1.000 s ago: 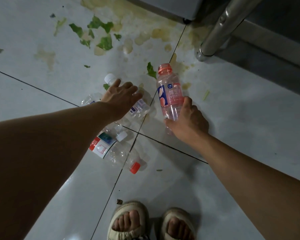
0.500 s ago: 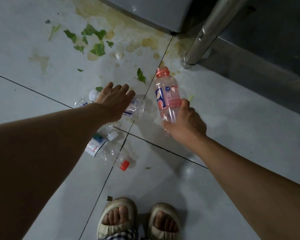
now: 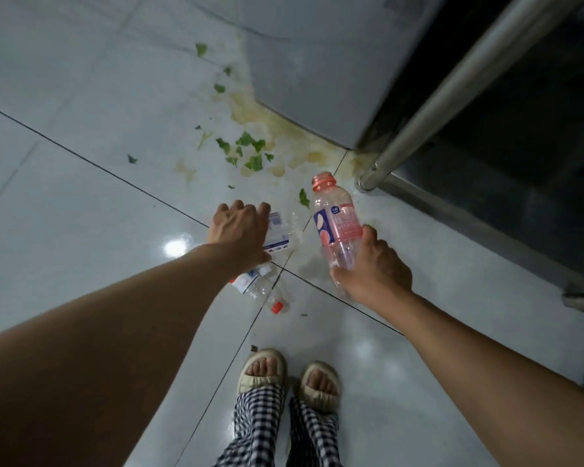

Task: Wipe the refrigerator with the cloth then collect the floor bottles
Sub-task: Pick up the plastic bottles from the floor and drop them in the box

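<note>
My right hand (image 3: 376, 273) grips the lower half of a pink-labelled clear bottle (image 3: 336, 220), held upright with its pink neck open at the top. My left hand (image 3: 238, 229) reaches down with its fingers curled over a clear bottle with a white and blue label (image 3: 280, 230); the hand hides most of that bottle. Below my left wrist a clear bottle with a red cap (image 3: 267, 296) lies on the floor tiles. A white cap (image 3: 264, 270) of one more bottle shows beside it. The grey refrigerator (image 3: 317, 79) stands at the top. No cloth is in view.
Green leaf scraps (image 3: 250, 153) and a yellowish spill (image 3: 284, 129) cover the tiles by the refrigerator's corner. A slanted metal leg (image 3: 418, 129) and a dark low shelf stand at right. My sandalled feet (image 3: 284, 375) are at the bottom.
The view has pulled back and up from the floor. My left hand's fingers have curled over the labelled clear bottle. My right hand keeps hold of the pink bottle.
</note>
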